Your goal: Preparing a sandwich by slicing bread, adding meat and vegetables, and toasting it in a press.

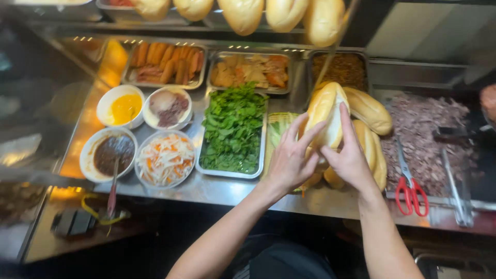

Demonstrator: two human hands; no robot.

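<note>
Baguette (326,111), golden and slit open to its white crumb, stands nearly upright just right of the herb tray (233,129). Left hand (290,161) and right hand (350,157) both clasp its lower half.

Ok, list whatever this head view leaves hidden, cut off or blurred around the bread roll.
- Bread roll: lower half hidden by left hand and right hand.
- Loaves on the upper shelf: tops cut by the frame's top edge.
- Tongs: blurred.
- Spoon in brown sauce: bowl submerged.
</note>
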